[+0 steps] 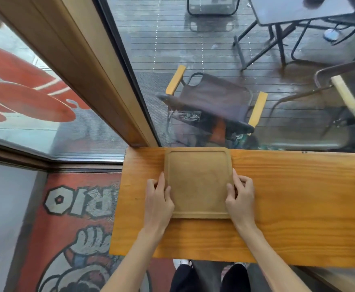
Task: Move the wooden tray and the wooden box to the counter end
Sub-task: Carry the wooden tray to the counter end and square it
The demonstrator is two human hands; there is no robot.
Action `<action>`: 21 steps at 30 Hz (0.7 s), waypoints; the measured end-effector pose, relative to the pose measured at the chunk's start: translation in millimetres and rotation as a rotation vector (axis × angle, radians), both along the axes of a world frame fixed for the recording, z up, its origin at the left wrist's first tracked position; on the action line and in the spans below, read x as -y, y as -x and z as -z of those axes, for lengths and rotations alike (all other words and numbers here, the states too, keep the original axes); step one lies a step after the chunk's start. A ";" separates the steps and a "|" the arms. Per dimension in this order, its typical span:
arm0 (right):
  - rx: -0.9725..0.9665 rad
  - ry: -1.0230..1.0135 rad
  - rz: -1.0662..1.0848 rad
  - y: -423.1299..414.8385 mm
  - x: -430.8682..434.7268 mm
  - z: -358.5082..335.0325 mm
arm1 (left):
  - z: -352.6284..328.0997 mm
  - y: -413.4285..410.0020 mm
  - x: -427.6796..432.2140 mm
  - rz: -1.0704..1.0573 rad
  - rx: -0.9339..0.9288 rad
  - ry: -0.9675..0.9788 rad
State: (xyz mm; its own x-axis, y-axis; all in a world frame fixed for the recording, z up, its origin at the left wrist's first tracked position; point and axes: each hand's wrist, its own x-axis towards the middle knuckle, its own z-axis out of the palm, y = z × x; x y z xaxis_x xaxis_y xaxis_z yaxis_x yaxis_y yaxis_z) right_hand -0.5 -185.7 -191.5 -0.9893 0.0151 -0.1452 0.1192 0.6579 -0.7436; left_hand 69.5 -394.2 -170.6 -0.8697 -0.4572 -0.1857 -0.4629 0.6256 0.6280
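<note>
A square wooden tray (197, 180) with a raised rim lies flat on the orange wooden counter (288, 197), close to the counter's left end and up against the window. My left hand (158, 199) grips the tray's left edge, thumb on top of the rim. On the opposite side my right hand (241, 194) grips the right edge in the same way. No wooden box is in view.
The counter's left end (117, 203) drops off to a floor painted with a cartoon mural (77, 228). A window with a wooden frame (100, 81) runs along the counter's far edge. Outside are a folding chair (212, 102) and a table.
</note>
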 end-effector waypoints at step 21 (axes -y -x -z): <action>-0.286 -0.556 -0.784 -26.3 -40.2 3.3 | 24.3 -45.8 16.9 0.523 0.132 0.528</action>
State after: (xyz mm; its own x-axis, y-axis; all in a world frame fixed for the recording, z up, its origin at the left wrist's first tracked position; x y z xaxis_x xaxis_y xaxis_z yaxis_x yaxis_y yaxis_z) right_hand 25.8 -145.5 -194.8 -0.7458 -0.6624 -0.0707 -0.6319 0.7371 -0.2396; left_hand 115.2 -411.1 -194.9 -0.9835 -0.0484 -0.1743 -0.0740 0.9869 0.1431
